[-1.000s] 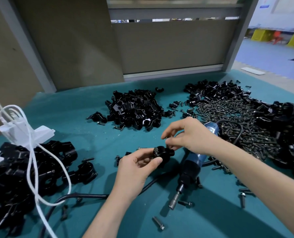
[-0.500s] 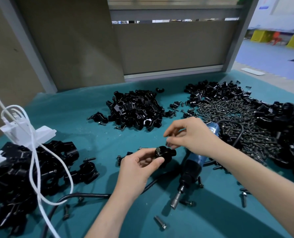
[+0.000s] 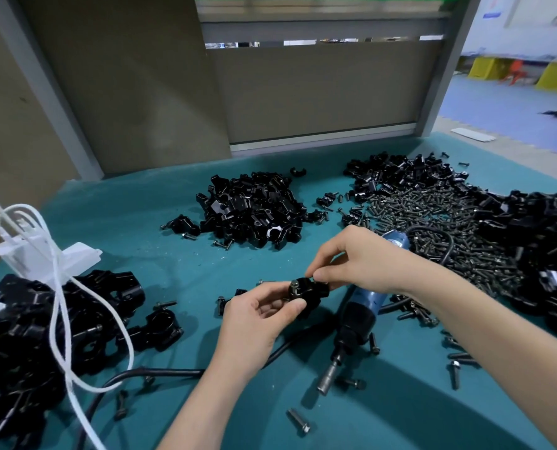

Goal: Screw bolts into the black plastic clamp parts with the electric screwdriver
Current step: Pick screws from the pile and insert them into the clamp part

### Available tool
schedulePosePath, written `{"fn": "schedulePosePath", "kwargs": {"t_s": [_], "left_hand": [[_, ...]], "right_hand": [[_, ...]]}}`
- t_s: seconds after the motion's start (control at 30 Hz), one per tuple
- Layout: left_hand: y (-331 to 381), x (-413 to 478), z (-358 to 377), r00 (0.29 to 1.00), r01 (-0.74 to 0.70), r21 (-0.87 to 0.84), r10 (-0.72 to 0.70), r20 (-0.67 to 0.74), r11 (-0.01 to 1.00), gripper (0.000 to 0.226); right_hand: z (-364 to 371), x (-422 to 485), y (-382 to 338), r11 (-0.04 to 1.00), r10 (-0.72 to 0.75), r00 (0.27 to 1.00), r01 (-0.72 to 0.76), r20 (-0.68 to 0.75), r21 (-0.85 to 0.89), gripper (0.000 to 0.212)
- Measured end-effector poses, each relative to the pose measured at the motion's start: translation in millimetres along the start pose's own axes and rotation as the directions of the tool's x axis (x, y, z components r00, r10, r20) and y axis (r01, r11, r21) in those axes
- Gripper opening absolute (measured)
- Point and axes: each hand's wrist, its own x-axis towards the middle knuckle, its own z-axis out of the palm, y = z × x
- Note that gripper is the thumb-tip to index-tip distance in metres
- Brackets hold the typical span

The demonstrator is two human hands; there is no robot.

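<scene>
Closed the small gap — now touching the clamp part with the pinched fingertips of the right hand.

Head view, single, wide-angle. Taken from above and behind the hands, faced forward and down across the teal cloth-covered table. Left hand and right hand are framed close, just below centre, with the small black plastic clamp part gripped between them. The forearms are cut by the bottom edge. The beige panelled partition is seen farther off along the top, and the blue workshop floor at the upper right.
</scene>
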Motion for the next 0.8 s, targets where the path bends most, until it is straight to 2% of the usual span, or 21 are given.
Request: {"fn": "schedulePosePath", "kwargs": {"t_s": [0.1,0.2,0.3,0.5,0.63,0.8], "left_hand": [[0,0,0,1.0,-0.007,0.015,0.008,-0.003,1.0,0.035],[0,-2,0,1.0,-0.022,0.009,0.022,-0.009,1.0,0.038],[3,-3,0,0.998,-0.049,-0.07,0.046,-0.046,0.996,0.03],[9,-12,4,0.976,-0.174,-0.1,0.158,-0.152,0.98,0.021],[16,-17,9,0.953,-0.253,-0.031,0.243,-0.18,0.967,0.023],[18,-20,13,0.91,-0.339,0.151,0.364,-0.2,0.929,0.021]], "right_hand": [[-3,1,-2,0.992,0.051,0.996,-0.059,0.074,0.112,0.02],[-6,3,-6,0.958,0.14,0.979,-0.171,0.148,0.229,0.014],[-9,4,-10,0.84,0.223,0.935,-0.328,0.277,0.433,0.005],[-5,-1,-16,0.651,0.214,0.88,-0.451,0.423,0.61,0.02],[-1,-8,-14,0.61,0.183,0.907,-0.406,0.378,0.681,0.027],[7,-18,-18,0.488,0.128,0.937,-0.344,0.324,0.803,0.015]]}}
